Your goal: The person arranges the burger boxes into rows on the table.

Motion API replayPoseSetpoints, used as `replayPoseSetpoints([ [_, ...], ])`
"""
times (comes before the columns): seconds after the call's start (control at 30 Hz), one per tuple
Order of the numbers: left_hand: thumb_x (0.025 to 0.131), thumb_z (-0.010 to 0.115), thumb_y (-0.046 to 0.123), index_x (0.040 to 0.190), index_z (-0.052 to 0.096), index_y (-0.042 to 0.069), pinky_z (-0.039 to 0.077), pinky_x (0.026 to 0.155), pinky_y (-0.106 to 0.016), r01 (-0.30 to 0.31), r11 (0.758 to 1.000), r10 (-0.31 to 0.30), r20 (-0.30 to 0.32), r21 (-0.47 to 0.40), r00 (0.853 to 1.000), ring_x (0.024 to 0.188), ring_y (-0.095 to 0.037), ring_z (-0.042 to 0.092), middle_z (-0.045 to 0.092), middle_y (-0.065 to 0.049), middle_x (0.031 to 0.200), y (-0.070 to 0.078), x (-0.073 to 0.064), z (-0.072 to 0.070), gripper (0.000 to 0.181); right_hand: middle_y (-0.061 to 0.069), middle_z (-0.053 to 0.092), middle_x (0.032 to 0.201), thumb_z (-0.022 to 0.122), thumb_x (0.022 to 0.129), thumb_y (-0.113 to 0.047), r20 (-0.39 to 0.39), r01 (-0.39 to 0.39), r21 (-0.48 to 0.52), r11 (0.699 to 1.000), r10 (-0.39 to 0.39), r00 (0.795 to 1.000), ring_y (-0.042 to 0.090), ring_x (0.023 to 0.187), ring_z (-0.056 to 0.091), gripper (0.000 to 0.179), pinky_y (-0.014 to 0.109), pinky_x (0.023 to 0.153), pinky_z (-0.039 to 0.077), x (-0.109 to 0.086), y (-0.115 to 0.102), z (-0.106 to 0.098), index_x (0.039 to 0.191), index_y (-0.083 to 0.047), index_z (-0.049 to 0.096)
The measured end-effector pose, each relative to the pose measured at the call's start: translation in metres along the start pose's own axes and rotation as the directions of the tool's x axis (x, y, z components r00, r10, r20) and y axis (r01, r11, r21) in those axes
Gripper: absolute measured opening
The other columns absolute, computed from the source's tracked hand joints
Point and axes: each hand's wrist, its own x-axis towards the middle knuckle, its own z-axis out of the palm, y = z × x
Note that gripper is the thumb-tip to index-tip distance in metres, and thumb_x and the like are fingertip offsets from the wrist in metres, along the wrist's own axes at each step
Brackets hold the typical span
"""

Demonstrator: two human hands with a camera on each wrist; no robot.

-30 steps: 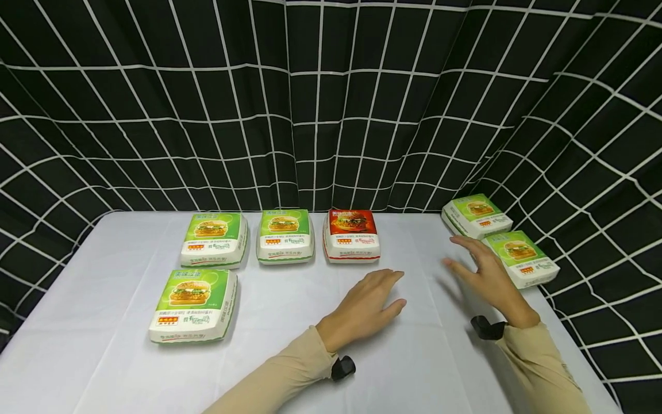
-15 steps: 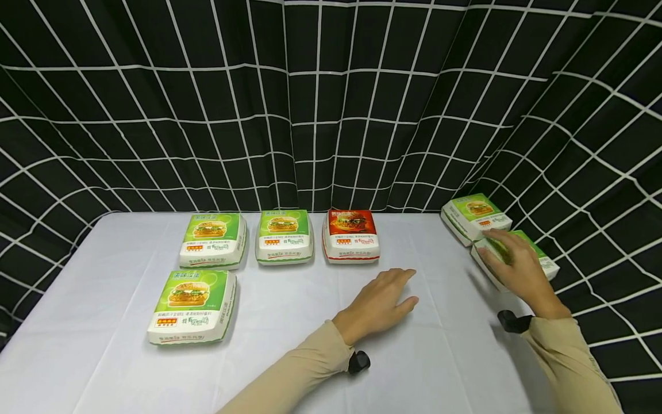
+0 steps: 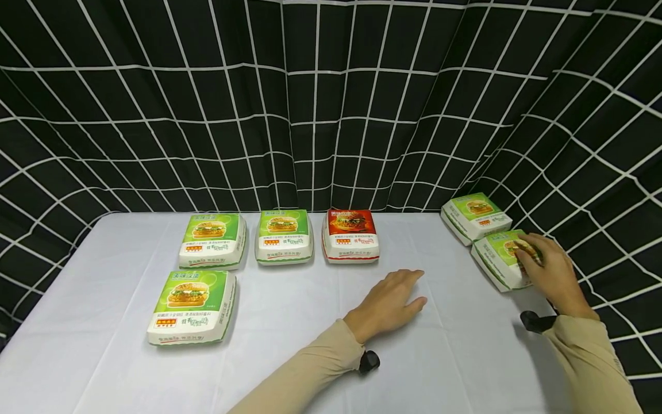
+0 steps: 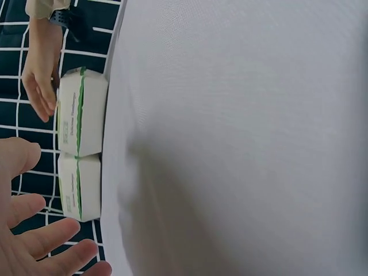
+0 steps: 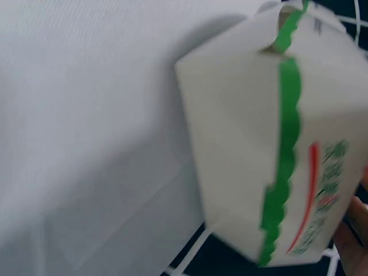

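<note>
Over the right part of a green burger box (image 3: 499, 259) at the table's right edge is my right hand (image 3: 555, 276), fingers relaxed and overlapping the box top. In the left wrist view this hand (image 4: 40, 75) hangs beside the box (image 4: 80, 112), fingers pointing down. The right wrist view shows the box's white side (image 5: 241, 138) close up, with only a bit of the hand (image 5: 353, 236) at the edge. A second green burger box (image 3: 477, 218) adjoins it behind. My left hand (image 3: 388, 302) hovers over the middle of the table, fingers spread and holding nothing.
A red burger box (image 3: 351, 236) stands at the back centre, beside a green one (image 3: 284, 236). Two more green boxes, a rear one (image 3: 213, 240) and a nearer one (image 3: 192, 306), lie at left. Black gridded cloth (image 3: 315, 98) rises behind and right of the white table (image 3: 289, 310).
My right hand has moved right onto the nearer right-hand box, then on toward its right side. The left hand has drifted slightly right. The boxes stay where they were.
</note>
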Motion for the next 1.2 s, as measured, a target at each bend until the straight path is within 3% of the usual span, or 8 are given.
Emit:
replayPoseSetpoints([
  [0.2, 0.102, 0.052, 0.039, 0.15, 0.041, 0.019, 0.043, 0.11, -0.028, -0.008, 1.0, 0.008, 0.006, 0.003, 1.0, 0.135, -0.015, 0.05, 0.053, 0.001, 0.146, 0.008, 0.005, 0.003, 0.054, 0.043, 0.033, 0.145, 0.051, 0.102, -0.028, 0.053, -0.118, -0.009, 0.993, 0.118, 0.992, 0.063, 0.135, 0.027, 0.058, 0.076, 0.104, 0.019, -0.002, 0.014, -0.003, 0.143, 0.012, 0.04],
  [0.33, 0.102, 0.051, 0.04, 0.15, 0.042, 0.019, 0.042, 0.111, -0.028, -0.013, 1.0, 0.013, 0.009, 0.011, 1.0, 0.136, -0.015, 0.049, 0.053, 0.002, 0.146, 0.012, 0.008, 0.004, 0.054, 0.045, 0.028, 0.147, 0.052, 0.101, -0.037, 0.097, -0.175, -0.022, 0.984, 0.176, 0.98, 0.063, 0.135, 0.025, 0.07, 0.075, 0.103, 0.022, -0.002, 0.019, -0.006, 0.147, 0.012, 0.032],
  [0.57, 0.102, 0.051, 0.041, 0.151, 0.041, 0.019, 0.044, 0.108, -0.027, -0.019, 1.0, 0.019, 0.009, 0.019, 1.0, 0.135, -0.013, 0.05, 0.052, 0.003, 0.146, 0.018, 0.015, 0.01, 0.055, 0.046, 0.028, 0.145, 0.049, 0.099, -0.049, 0.221, -0.272, -0.009, 0.962, 0.267, 0.938, 0.058, 0.126, 0.033, 0.086, 0.072, 0.096, 0.031, -0.003, 0.017, -0.008, 0.152, 0.011, 0.018],
  [0.87, 0.101, 0.051, 0.044, 0.152, 0.039, 0.021, 0.044, 0.108, -0.025, 0.003, 1.0, -0.003, 0.013, 0.013, 1.0, 0.136, -0.011, 0.049, 0.05, 0.005, 0.148, 0.025, 0.021, 0.017, 0.057, 0.047, 0.027, 0.145, 0.045, 0.099, -0.054, 0.309, -0.287, -0.041, 0.957, 0.285, 0.907, 0.062, 0.127, 0.032, 0.089, 0.07, 0.093, 0.034, -0.007, 0.011, -0.009, 0.154, 0.01, 0.014],
  [1.2, 0.101, 0.052, 0.044, 0.152, 0.04, 0.02, 0.044, 0.108, -0.025, 0.019, 1.0, -0.019, 0.023, 0.005, 1.0, 0.136, -0.01, 0.049, 0.051, 0.005, 0.148, 0.027, 0.022, 0.02, 0.057, 0.046, 0.029, 0.142, 0.041, 0.099, -0.057, 0.443, -0.272, -0.075, 0.959, 0.276, 0.853, 0.055, 0.121, 0.038, 0.092, 0.063, 0.09, 0.04, -0.006, 0.006, -0.011, 0.152, 0.012, 0.013],
])
